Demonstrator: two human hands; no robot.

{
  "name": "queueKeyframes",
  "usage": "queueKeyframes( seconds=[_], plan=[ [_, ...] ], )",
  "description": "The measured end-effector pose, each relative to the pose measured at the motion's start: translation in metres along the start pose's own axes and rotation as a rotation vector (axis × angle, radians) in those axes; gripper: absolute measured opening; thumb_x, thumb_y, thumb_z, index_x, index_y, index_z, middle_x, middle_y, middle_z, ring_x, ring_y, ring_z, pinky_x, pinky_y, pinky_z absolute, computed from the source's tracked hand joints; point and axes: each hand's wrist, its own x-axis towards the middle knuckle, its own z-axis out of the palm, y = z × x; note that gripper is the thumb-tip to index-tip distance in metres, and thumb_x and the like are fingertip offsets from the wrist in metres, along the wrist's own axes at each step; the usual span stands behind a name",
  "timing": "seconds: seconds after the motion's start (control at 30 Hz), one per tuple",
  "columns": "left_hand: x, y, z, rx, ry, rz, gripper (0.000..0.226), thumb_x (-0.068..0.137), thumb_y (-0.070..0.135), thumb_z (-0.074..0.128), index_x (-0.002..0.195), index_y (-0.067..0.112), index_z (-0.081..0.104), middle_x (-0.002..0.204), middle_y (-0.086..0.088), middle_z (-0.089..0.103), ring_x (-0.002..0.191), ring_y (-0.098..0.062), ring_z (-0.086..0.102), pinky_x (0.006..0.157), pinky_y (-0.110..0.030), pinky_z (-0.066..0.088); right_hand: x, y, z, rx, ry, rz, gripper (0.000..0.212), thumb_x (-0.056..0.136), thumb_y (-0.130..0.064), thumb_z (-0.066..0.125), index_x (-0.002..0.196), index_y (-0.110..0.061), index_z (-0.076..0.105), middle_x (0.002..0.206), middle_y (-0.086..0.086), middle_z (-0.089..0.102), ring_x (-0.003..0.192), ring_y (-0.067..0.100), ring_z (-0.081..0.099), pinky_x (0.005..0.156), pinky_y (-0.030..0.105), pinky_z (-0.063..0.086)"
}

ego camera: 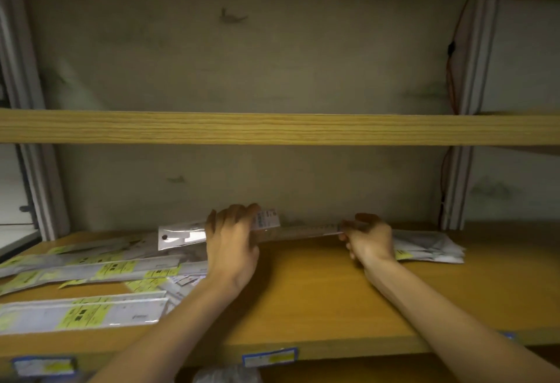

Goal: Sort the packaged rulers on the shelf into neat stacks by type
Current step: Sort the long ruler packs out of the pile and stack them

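Observation:
A long ruler in a clear sleeve (298, 230) is held level just above the wooden shelf (318, 291), near its back. My left hand (231, 246) grips it near the white header end with a barcode label. My right hand (368, 238) pinches the other end. On the left of the shelf lie several packaged rulers with yellow labels (91, 270), loosely overlapped, and a straighter stack (81, 313) sits in front of them. Behind my right hand at the right lies a small pile of clear packets (430, 246).
A wooden shelf board (272, 128) runs across above, with a pale wall behind. White metal uprights (457, 185) frame both sides. Blue-and-yellow price tags (269, 357) are stuck on the shelf's front edge.

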Motion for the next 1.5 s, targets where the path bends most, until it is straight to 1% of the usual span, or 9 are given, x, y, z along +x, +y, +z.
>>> queueKeyframes(
  seconds=[0.17,0.3,0.47,0.6,0.73,0.87,1.17,1.33,1.5],
  plan=[
    [-0.003,0.031,0.016,-0.009,0.053,-0.051,0.054,0.069,0.003,0.073,0.118,0.021,0.063,0.110,-0.007,0.063,0.102,-0.033,0.055,0.099,-0.051,0.038,0.000,0.009,0.005,-0.156,-0.053,-0.052,0.024,0.090,-0.026,0.066,0.092,-0.002,0.065,0.063,0.009,0.066,0.024,0.004,0.043,0.027,0.013,0.026],
    [-0.006,0.044,0.024,-0.005,0.045,-0.045,0.053,0.074,0.003,0.070,0.123,0.021,0.060,0.114,-0.006,0.062,0.106,-0.032,0.053,0.101,-0.048,0.034,-0.004,0.014,0.005,-0.265,-0.140,-0.132,0.027,0.092,-0.029,0.064,0.091,-0.001,0.064,0.080,0.018,0.067,0.027,0.005,0.049,0.028,0.016,0.032],
    [-0.011,0.048,0.039,0.034,0.016,0.071,0.061,0.069,-0.003,0.073,0.123,0.021,0.060,0.117,-0.005,0.062,0.114,-0.029,0.053,0.108,-0.049,0.027,-0.005,0.015,0.003,-0.424,-0.137,-0.374,0.023,0.089,-0.034,0.067,0.094,-0.012,0.067,0.081,0.008,0.070,0.073,0.025,0.070,0.066,0.029,0.055],
    [-0.014,0.043,0.043,-0.005,0.005,0.117,0.057,0.075,0.000,0.072,0.125,0.023,0.060,0.121,-0.003,0.062,0.118,-0.027,0.052,0.110,-0.049,0.027,-0.003,0.017,0.002,-0.481,-0.134,-0.379,0.028,0.089,-0.036,0.067,0.095,-0.009,0.071,0.092,0.008,0.072,0.091,0.026,0.067,0.066,0.023,0.038],
    [-0.011,0.043,0.043,0.008,0.001,0.154,0.056,0.070,-0.001,0.075,0.120,0.020,0.063,0.114,-0.004,0.065,0.111,-0.029,0.058,0.102,-0.056,0.038,-0.001,0.019,0.004,-0.517,-0.097,-0.399,0.031,0.088,-0.039,0.066,0.096,-0.009,0.072,0.099,0.011,0.072,0.097,0.033,0.065,0.072,0.033,0.046],
    [-0.015,0.043,0.044,0.008,-0.020,0.181,0.055,0.071,0.002,0.075,0.120,0.021,0.063,0.114,-0.001,0.064,0.111,-0.025,0.056,0.103,-0.052,0.037,-0.002,0.021,0.002,-0.500,-0.079,-0.383,0.029,0.090,-0.036,0.065,0.101,-0.010,0.071,0.104,0.011,0.071,0.101,0.033,0.064,0.074,0.031,0.046],
    [-0.017,0.043,0.040,-0.015,-0.030,0.193,0.053,0.073,0.008,0.077,0.120,0.026,0.060,0.118,0.005,0.063,0.116,-0.021,0.054,0.103,-0.046,0.038,-0.013,0.011,-0.002,-0.261,-0.087,-0.552,0.023,0.092,-0.032,0.062,0.092,-0.012,0.072,0.088,0.006,0.072,0.083,0.028,0.064,0.064,0.025,0.032],
    [-0.017,0.045,0.038,-0.040,-0.006,0.221,0.052,0.074,0.009,0.077,0.120,0.025,0.058,0.118,0.003,0.062,0.115,-0.023,0.054,0.100,-0.047,0.041,-0.017,0.010,0.000,-0.164,-0.208,-0.560,0.023,0.085,-0.042,0.069,0.088,-0.020,0.070,0.078,-0.010,0.070,0.076,0.012,0.066,0.069,0.023,0.046],
    [-0.018,0.047,0.037,-0.062,0.021,0.244,0.056,0.072,0.010,0.080,0.119,0.027,0.055,0.116,0.002,0.063,0.112,-0.023,0.056,0.100,-0.048,0.040,-0.015,0.012,0.003,-0.160,-0.289,-0.537,0.025,0.080,-0.039,0.075,0.094,-0.019,0.068,0.077,-0.007,0.071,0.076,0.013,0.067,0.073,0.032,0.053]
  ],
)
